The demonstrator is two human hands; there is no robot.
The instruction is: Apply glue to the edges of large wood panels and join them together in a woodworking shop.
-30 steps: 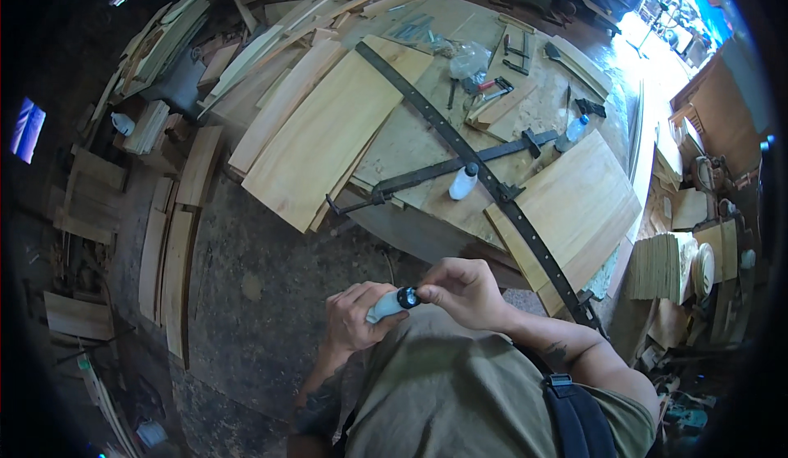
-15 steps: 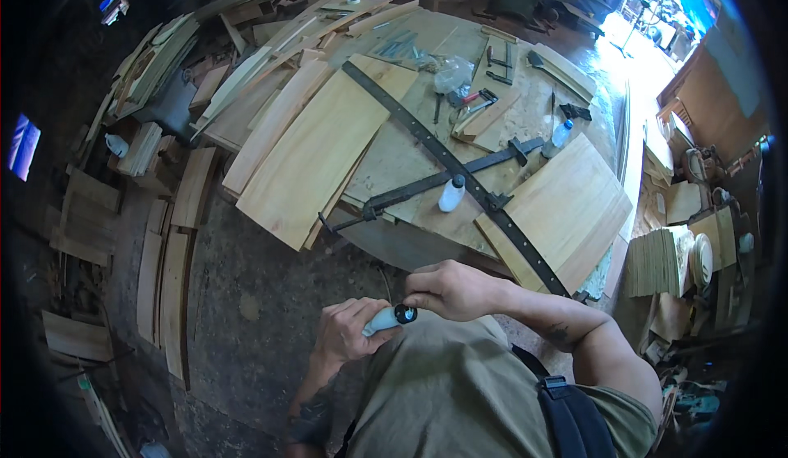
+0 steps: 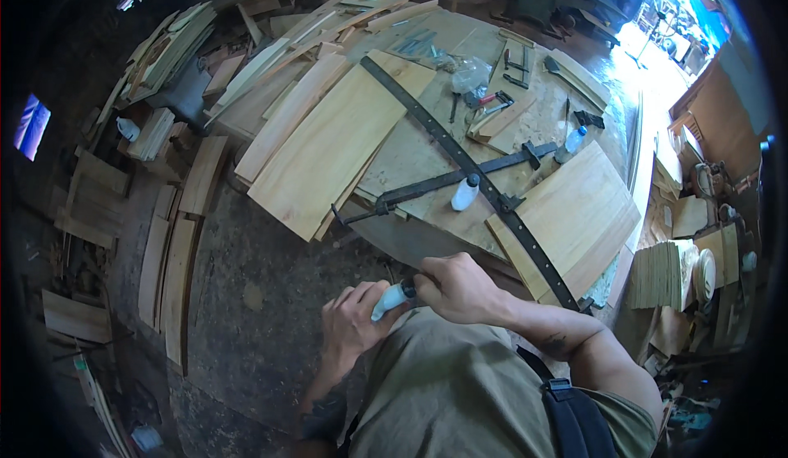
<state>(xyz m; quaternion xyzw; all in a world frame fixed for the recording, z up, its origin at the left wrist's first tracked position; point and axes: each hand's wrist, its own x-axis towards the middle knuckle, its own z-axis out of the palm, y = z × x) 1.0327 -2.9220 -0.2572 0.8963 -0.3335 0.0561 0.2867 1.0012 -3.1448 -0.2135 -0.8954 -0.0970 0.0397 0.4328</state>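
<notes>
Close in front of my body, my left hand [image 3: 351, 325] is wrapped round a small bottle [image 3: 389, 302] with pale white-blue contents. Its black cap [image 3: 408, 286] points up and to the right. My right hand [image 3: 461, 287] is closed, thumb and fingers pinching at that cap and partly hiding it. Beyond my hands, a second white bottle [image 3: 465, 194] with a dark cap stands on the worktable [image 3: 427, 162], beside two crossed bar clamps. The long perforated clamp bar [image 3: 447, 139] spans a left board [image 3: 328, 154] and a right board [image 3: 574, 220].
The other bar clamp's screw handle [image 3: 349, 218] juts past the table's near edge. Small clamps [image 3: 492, 105], a plastic bag [image 3: 470, 75] and a clear blue-tinted bottle [image 3: 572, 142] lie farther back. Planks [image 3: 176, 286] rest on the floor at left; stacked wood pieces [image 3: 657, 273] stand at right.
My right hand has closed over the black cap, which showed more fully before. The bottle has tilted more upright and risen slightly. The view has shifted, moving the table a little rightward.
</notes>
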